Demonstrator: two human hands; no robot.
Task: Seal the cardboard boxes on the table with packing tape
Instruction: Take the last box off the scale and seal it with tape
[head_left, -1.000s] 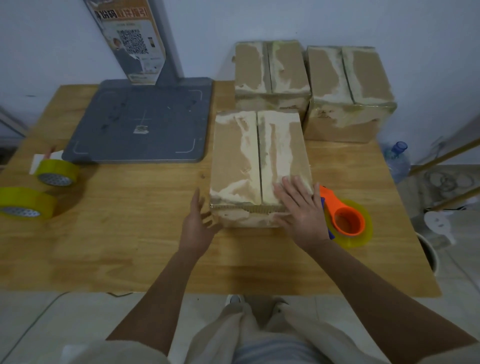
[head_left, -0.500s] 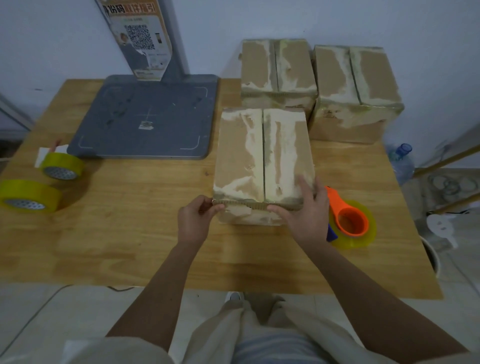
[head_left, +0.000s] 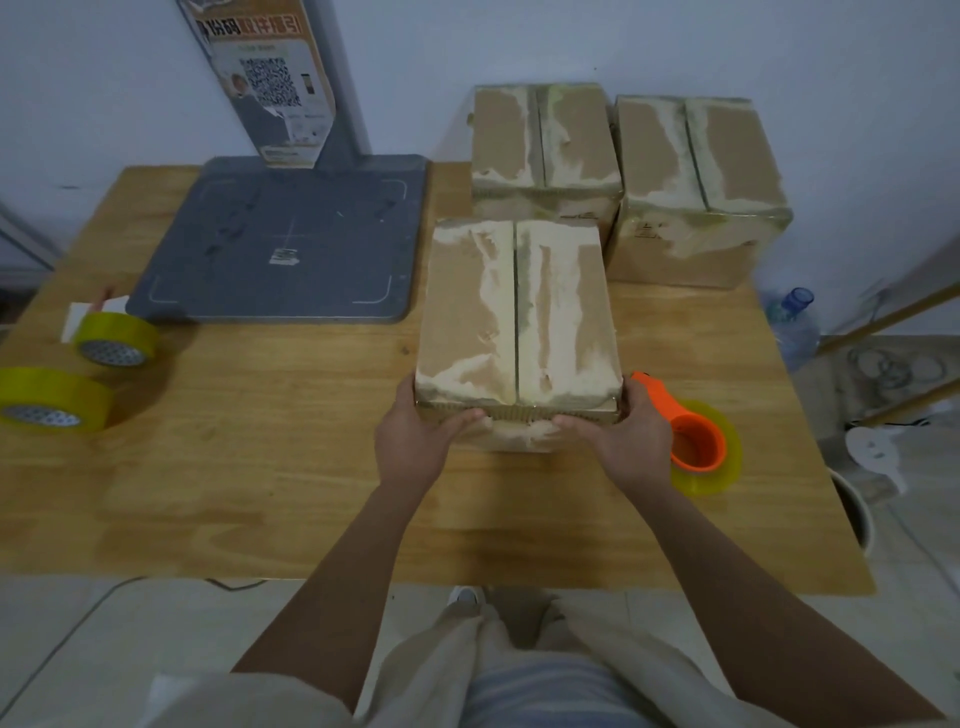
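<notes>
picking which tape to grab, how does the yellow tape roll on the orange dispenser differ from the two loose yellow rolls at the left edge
The yellow tape roll on the orange dispenser lies flat beside the right hand; the two loose yellow tape rolls sit tilted on edge at the wooden table's far left. It has a handle; they are bare, with patterned cores. All are yellow packing tape.

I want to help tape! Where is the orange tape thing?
In the head view, the orange tape dispenser lies on the wooden table, just right of the right hand gripping the nearest cardboard box.
</notes>
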